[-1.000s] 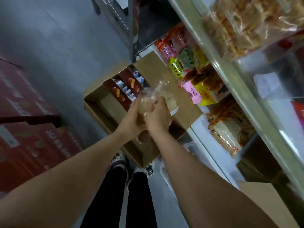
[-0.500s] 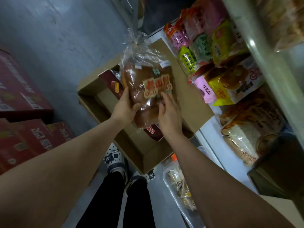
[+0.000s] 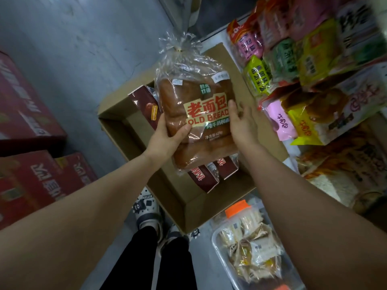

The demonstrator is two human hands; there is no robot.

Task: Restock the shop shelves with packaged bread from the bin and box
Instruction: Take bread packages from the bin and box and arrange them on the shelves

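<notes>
**A:** Widest first. R of the cardboard box [image 3: 117, 130] is a bank of coloured bread packs [image 3: 314, 65], pink, yellow and green, crammed tight.

**B:** And L of the box?

**A:** Red cartons [image 3: 31, 143], stacked, well apart from it. The box itself sits open on the grey floor with its flaps out.

**B:** Anything at its near corner?

**A:** A clear bin [image 3: 216, 241] just beside that corner, full of small wrapped pcs. It has an orange clip [image 3: 237, 208] on the end nearest the box.

**B:** Where's the loaf?

**A:** The bread bag [image 3: 194, 122] is up in the air over the box's R half. It's a brown loaf in clear plastic, tied top pointing away, w/ the "OLD BREAD" label facing us.

**B:** What's inside the box?

**A:** Dark-red packs [image 3: 201, 176] lying in it, partly hidden under the bag.

**B:** Hands?

**A:** The left hand [image 3: 165, 139] grips the bag's L edge, over the box's middle. Its thumb is clamped across the front and the other fingers are behind, out of sight. The right hand [image 3: 243, 124] is over the box's R flap. Its fingers are straight and slightly apart, tips resting on the bag's R edge, not wrapped round it.

**B:** Feet?

**A:** Patterned shoes [image 3: 146, 214] at the box's near edge, black trousers above.
</notes>
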